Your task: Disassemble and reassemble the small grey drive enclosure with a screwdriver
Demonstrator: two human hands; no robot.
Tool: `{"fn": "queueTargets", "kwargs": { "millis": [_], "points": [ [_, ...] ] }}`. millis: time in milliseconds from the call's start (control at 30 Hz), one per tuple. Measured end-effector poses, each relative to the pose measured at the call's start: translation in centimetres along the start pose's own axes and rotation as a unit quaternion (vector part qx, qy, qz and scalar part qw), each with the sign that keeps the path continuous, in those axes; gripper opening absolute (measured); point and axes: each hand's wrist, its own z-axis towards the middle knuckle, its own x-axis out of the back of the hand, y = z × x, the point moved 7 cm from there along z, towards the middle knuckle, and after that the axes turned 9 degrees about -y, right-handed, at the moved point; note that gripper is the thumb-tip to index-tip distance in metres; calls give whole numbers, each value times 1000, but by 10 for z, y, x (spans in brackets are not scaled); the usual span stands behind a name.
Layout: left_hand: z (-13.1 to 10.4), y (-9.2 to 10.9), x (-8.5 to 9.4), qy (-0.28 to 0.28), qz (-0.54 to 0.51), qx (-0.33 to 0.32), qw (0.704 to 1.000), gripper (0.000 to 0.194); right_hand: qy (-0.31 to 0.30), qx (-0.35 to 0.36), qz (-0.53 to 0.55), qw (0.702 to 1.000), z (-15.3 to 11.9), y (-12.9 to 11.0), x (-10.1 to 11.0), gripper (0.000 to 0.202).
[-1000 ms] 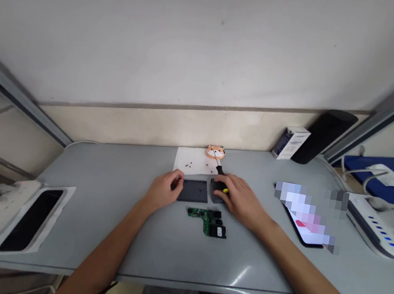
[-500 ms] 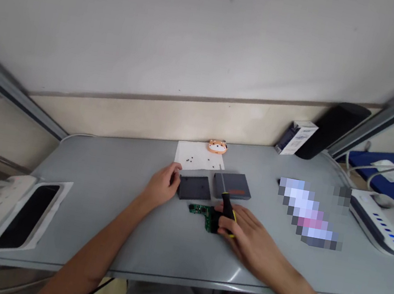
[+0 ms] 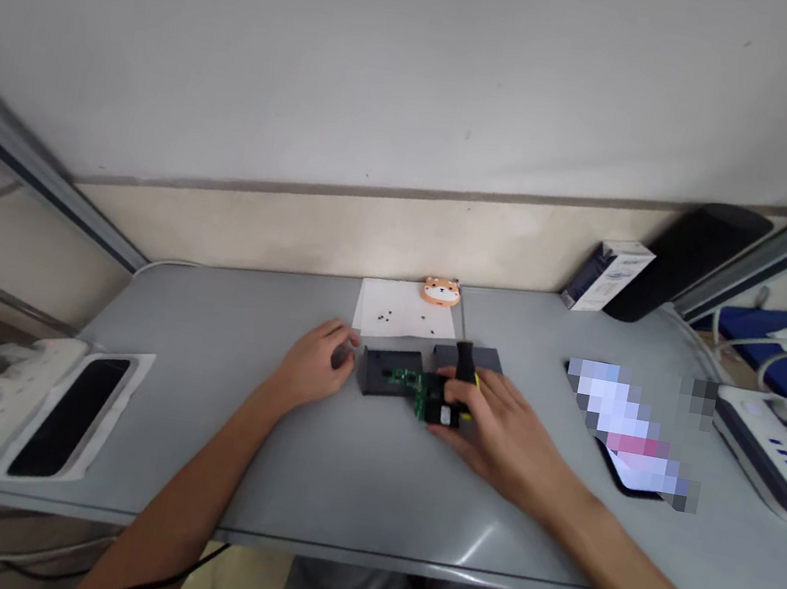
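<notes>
My right hand [image 3: 504, 421] grips a black-and-yellow screwdriver [image 3: 467, 363], its thin shaft pointing away from me. The same hand also holds a green circuit board [image 3: 424, 397] with a black block attached, raised over part of an open dark case half [image 3: 375, 381]. Just left of that case half, my left hand [image 3: 316, 364] has curled fingers, with thumb and forefinger apart and nothing visible between them. A second dark case piece [image 3: 445, 353] lies partly hidden behind the screwdriver and right hand.
Several tiny dark screws lie on a white paper sheet [image 3: 403, 303], beside an orange animal-faced case [image 3: 441, 291]. A phone [image 3: 636, 474], partly pixelated, and a power strip [image 3: 775, 463] are right. Another phone [image 3: 69, 417] lies left. A carton [image 3: 608, 277] and black cylinder [image 3: 689, 260] stand behind.
My right hand has carried the circuit board and screwdriver away from me, so the board now overlaps the open case half. My left hand stays beside it. The view has shifted slightly.
</notes>
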Motion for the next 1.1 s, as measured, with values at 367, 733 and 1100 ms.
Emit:
{"fn": "queueTargets", "kwargs": {
  "millis": [367, 733, 1100],
  "points": [
    [-1, 7, -6, -13, -29, -50, 998, 11, -58, -27, 59, 996, 47, 21, -26, 34],
    [-3, 10, -4, -17, -2, -48, 999, 12, -60, -26, 70, 995, 46, 24, -32, 28],
    [23, 62, 2, -27, 38, -109, 993, 46, 259, -204, 180, 927, 50, 66, 73, 43]
  ]
}}
